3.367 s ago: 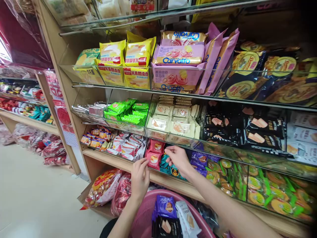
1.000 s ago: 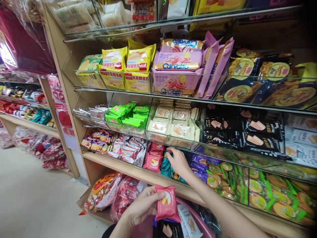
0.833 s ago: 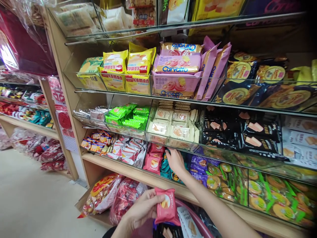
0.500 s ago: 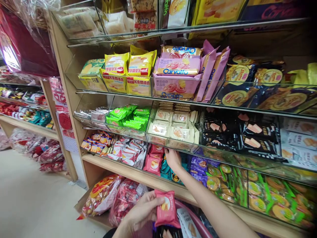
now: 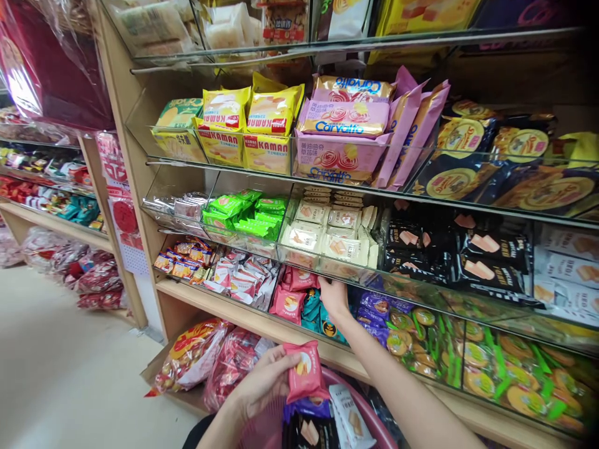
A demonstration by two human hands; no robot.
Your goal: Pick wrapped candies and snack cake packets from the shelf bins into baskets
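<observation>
My left hand (image 5: 267, 381) is closed on a red-pink snack packet (image 5: 307, 373), pinched at its left edge above a pink basket (image 5: 374, 413). In the basket lie a black packet (image 5: 309, 431), a purple packet (image 5: 314, 408) and a white packet (image 5: 350, 419). My right hand (image 5: 335, 300) reaches into the lowest row of bins, under the glass shelf edge. It is at the teal packets (image 5: 328, 321), just right of the red-pink packets (image 5: 287, 303). Its fingertips are hidden, so what they grip, if anything, does not show.
Glass-fronted shelves above hold cream packets (image 5: 346, 246), black packets (image 5: 486, 262), green packets (image 5: 248, 215) and yellow Kaman packs (image 5: 267, 125). Round biscuits (image 5: 524, 399) fill the bins at lower right. Large bagged goods (image 5: 191, 358) stand under the wooden ledge (image 5: 210, 302).
My right hand has shifted slightly right among the teal packets. My left hand, still holding the red-pink packet, is a little further left and higher. More of the basket shows.
</observation>
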